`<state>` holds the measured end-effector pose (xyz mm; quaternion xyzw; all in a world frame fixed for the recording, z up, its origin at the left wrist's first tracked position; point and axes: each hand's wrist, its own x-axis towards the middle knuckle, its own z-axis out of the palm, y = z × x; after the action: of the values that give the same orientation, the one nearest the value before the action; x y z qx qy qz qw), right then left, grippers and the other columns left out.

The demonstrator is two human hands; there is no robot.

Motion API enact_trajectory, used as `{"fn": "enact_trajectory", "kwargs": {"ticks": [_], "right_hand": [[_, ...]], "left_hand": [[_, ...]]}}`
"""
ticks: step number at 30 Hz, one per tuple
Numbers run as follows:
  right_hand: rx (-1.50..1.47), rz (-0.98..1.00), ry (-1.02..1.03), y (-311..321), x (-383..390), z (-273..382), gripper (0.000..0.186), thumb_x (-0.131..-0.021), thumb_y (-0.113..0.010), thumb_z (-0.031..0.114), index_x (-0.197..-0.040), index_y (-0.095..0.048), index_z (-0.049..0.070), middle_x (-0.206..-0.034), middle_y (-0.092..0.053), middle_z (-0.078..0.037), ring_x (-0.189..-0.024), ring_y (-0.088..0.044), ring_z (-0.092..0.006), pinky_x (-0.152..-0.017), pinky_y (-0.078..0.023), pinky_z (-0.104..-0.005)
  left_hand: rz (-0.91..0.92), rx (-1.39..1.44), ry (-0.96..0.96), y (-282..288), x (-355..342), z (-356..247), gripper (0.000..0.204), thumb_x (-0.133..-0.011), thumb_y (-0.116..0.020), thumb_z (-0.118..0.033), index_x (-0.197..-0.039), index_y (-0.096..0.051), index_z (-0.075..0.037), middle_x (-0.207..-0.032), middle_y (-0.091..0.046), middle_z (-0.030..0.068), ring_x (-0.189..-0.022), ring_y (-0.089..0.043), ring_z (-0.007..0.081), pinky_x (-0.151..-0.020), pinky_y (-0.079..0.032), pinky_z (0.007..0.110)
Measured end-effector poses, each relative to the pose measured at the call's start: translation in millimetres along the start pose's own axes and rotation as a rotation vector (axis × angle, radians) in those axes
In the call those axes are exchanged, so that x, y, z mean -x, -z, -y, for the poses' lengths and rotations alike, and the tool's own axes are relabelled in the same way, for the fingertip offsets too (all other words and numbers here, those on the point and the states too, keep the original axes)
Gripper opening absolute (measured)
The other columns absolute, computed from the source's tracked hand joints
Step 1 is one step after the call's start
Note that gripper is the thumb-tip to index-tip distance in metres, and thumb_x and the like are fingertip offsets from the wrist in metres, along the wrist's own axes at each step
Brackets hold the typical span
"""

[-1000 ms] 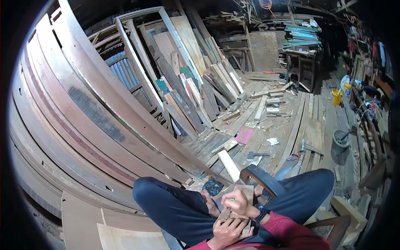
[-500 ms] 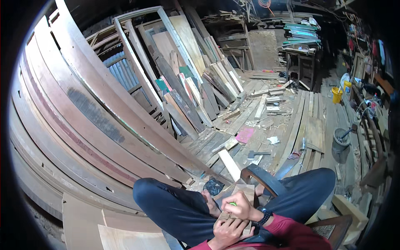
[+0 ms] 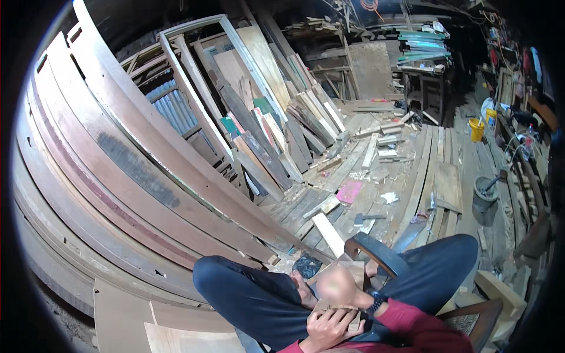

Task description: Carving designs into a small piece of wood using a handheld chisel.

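My left hand is closed on a small light-brown wooden block at the bottom centre, held low between my bent legs. My right hand, with a dark beaded band at the wrist, is over the block's upper end, but it is smeared into a blur, so its fingers and anything in them are hidden. A larger wooden piece lies behind that hand, beside a dark curved wooden bar. A crumpled dark bag sits near my bare foot.
Long boards lean along the left, more planks behind them. Offcuts, an axe, a saw and a pink sheet lie on the plank floor. A grey bucket and yellow buckets stand at the right.
My right hand has become blurred, and the green item that was in it is no longer visible. The view has shifted slightly. My left hand stays on the block.
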<state>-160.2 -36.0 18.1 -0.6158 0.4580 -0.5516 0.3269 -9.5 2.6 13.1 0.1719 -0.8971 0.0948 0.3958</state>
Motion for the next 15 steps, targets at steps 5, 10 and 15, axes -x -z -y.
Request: {"fn": "enact_trajectory", "kwargs": {"ticks": [5,10,15], "right_hand": [[-0.078,0.045,0.034,8.2,2.2,-2.8,0.023,-0.083,-0.058,0.011,-0.071,-0.067,-0.006,-0.060,-0.064,-0.009,-0.055,-0.061,-0.0121,-0.054,-0.046,-0.0283],[-0.033,0.032,0.029,4.7,4.5,14.8,0.023,-0.084,-0.059,0.012,-0.073,-0.068,-0.006,-0.060,-0.063,-0.009,-0.056,-0.061,-0.0116,-0.054,-0.046,-0.0288],[-0.092,0.038,-0.014,0.7,2.5,-9.9,0.023,-0.085,-0.060,0.013,-0.073,-0.067,-0.005,-0.059,-0.062,-0.008,-0.055,-0.059,-0.0109,-0.054,-0.046,-0.0285]], "left_hand": [[0.083,-0.019,0.024,-0.2,2.2,-3.5,0.029,-0.082,-0.076,-0.051,-0.093,-0.078,-0.024,-0.081,-0.066,-0.0089,-0.069,-0.063,0.0086,-0.063,-0.039,0.028],[-0.008,-0.023,0.007,-3.6,1.0,1.8,0.029,-0.082,-0.075,-0.051,-0.091,-0.077,-0.023,-0.080,-0.065,-0.0088,-0.068,-0.063,0.0082,-0.060,-0.039,0.027],[0.094,-0.018,0.018,1.4,3.5,-2.7,0.030,-0.083,-0.075,-0.050,-0.095,-0.078,-0.024,-0.084,-0.068,-0.0092,-0.071,-0.063,0.0083,-0.061,-0.040,0.028]]}}
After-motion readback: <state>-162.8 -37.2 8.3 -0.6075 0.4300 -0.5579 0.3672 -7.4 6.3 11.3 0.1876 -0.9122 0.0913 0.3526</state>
